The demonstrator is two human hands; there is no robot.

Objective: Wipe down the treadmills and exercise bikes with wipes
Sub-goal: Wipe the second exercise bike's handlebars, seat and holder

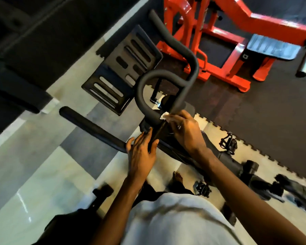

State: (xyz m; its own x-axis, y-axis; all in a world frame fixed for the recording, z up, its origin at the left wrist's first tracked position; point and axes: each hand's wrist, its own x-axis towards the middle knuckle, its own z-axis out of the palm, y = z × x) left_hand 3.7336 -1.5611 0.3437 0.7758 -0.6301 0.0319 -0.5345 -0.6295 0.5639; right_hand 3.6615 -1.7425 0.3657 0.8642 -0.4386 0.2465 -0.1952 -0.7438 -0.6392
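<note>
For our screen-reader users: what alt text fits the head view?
A person's right hand holds a crumpled white wipe against the black foam-padded handlebar of an exercise bike, while the left hand grips its centre stem. An orange steel weight machine stands behind.

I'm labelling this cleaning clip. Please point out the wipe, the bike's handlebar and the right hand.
wipe (163,115): head view, on the white corner sticking out of the hand.
handlebar (139,85): head view, on the left curve of the padded loop.
right hand (185,132): head view, on the back of the hand.
</note>
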